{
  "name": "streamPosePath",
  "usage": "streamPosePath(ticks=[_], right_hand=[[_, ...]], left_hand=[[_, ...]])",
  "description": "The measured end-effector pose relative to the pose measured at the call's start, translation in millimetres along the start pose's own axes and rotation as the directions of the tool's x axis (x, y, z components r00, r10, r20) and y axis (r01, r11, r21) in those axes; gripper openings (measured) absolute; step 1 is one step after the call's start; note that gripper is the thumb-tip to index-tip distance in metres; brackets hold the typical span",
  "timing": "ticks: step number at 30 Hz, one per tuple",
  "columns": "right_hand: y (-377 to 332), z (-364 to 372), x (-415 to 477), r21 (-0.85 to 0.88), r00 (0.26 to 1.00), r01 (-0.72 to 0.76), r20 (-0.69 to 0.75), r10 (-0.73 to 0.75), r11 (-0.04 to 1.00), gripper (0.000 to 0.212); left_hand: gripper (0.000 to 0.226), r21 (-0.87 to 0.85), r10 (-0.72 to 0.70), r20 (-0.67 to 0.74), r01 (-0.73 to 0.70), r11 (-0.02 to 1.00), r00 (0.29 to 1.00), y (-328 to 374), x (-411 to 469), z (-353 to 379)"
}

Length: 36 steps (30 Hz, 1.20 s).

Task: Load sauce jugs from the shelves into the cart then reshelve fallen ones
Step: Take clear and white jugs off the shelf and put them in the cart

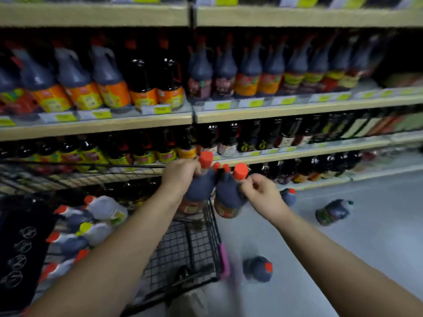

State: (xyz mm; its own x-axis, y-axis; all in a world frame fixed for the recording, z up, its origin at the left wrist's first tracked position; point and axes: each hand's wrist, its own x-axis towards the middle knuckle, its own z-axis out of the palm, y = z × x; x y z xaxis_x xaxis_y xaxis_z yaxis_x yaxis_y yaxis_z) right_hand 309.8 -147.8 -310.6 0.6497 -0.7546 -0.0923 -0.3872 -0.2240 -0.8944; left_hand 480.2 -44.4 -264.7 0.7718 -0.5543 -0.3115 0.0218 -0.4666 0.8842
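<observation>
My left hand grips the neck of a dark sauce jug with a red cap. Just beside it, my right hand holds a second red-capped jug by its handle. Both jugs hang upright over the right edge of the black wire cart, touching each other. Several jugs lie in the cart at the left. Three fallen jugs lie on the floor: one with a red cap near the cart, one by the bottom shelf, one with a green cap further right.
Shelves packed with rows of dark sauce jugs run across the view behind the cart. A dark panel with printed symbols covers the cart's near left end. Grey floor spreads out to the right.
</observation>
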Motion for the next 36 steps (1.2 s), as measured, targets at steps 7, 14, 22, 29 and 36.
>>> streamPosePath(ticks=[7, 14, 22, 29, 36], right_hand=[[38.3, -130.7, -83.2, 0.048, 0.953, -0.064, -0.292, 0.075, 0.997, 0.033], [77.8, -228.9, -133.5, 0.119, 0.853, -0.122, -0.494, 0.165, 0.985, 0.024], [115.2, -303.9, -105.4, 0.163, 0.787, -0.165, -0.573, 0.230, 0.973, 0.031], [141.4, -369.4, -44.3, 0.099, 0.835, -0.217, -0.497, 0.237, 0.971, 0.029], [153.3, -428.6, 12.1, 0.274, 0.874, -0.262, -0.340, 0.348, 0.925, 0.027]], left_hand=[[0.018, -0.103, 0.116, 0.075, -0.108, 0.989, 0.990, 51.5, -87.2, 101.4], [0.028, -0.168, 0.074, 0.203, -0.040, 0.985, 0.976, 77.3, -138.6, 205.2], [0.017, -0.100, 0.099, 0.318, -0.071, 0.993, 0.943, 120.3, -130.0, 296.9], [0.015, -0.109, 0.111, 0.326, -0.079, 0.991, 0.939, 168.1, -81.9, 373.8], [0.017, -0.091, 0.104, 0.316, -0.079, 0.993, 0.943, 214.2, -48.5, 436.5]])
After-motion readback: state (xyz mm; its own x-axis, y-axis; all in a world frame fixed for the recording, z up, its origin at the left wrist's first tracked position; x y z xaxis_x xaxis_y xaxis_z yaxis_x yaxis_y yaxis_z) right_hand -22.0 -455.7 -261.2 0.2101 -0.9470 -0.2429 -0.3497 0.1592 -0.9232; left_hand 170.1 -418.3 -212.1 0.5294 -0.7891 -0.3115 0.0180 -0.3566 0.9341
